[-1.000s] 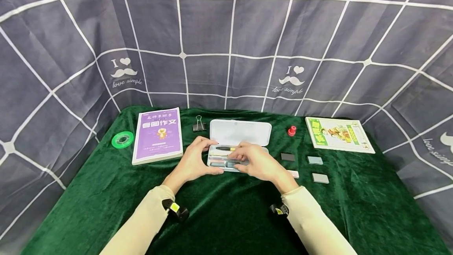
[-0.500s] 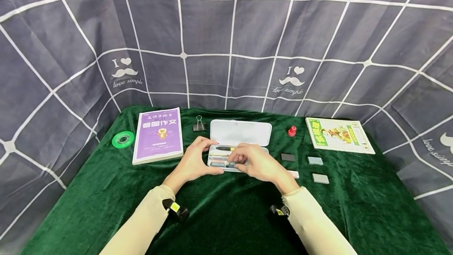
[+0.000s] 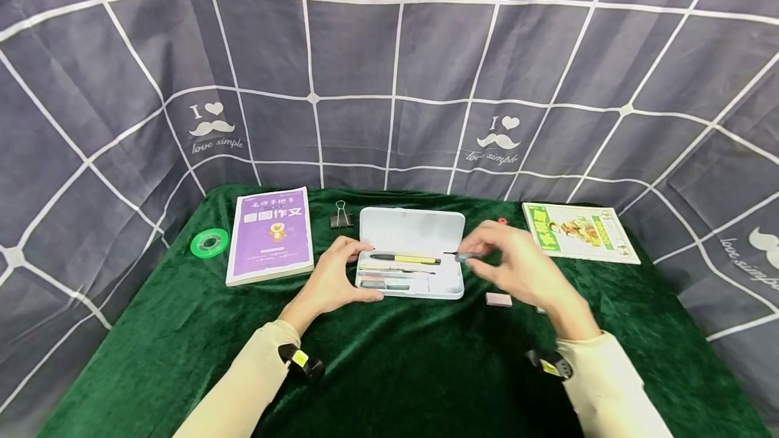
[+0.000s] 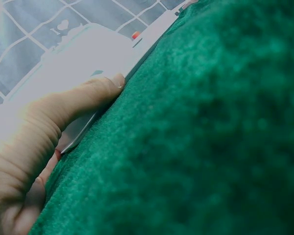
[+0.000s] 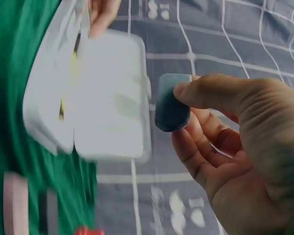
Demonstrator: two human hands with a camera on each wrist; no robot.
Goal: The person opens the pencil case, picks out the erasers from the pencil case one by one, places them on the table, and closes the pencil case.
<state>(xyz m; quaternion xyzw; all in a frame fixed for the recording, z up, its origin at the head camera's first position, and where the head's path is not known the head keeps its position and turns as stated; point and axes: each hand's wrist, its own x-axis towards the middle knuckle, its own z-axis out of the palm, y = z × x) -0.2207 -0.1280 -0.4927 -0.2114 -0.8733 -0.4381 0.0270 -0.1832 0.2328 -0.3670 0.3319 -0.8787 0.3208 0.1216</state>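
A white pencil case [image 3: 449, 284] lies with its lid [image 3: 411, 230] raised. My left hand [image 3: 337, 277] grips its left end, thumb along the near side and fingers at the far side. In the left wrist view the thumb presses on the case's edge. Inside lie a yellow-and-black pen [image 3: 406, 259], thinner pens, and small blue-grey blocks [image 3: 374, 284]. My right hand [image 3: 517, 265] pinches a blue-grey eraser [image 5: 172, 103] between thumb and fingers, up beside the right end of the case. Seen from the right wrist, the eraser has one angled end.
A pink eraser [image 3: 499, 299] lies right of the case. A dark block [image 5: 48, 213] shows beside it in the right wrist view. A purple book [image 3: 270, 235], green tape roll [image 3: 209, 243] and black binder clip [image 3: 341, 215] are left; another book [image 3: 581, 232] lies right.
My right hand has come up out of the pencil case and moved right, carrying the eraser. It now covers dark and blue blocks on the cloth. The left hand stays at the case.
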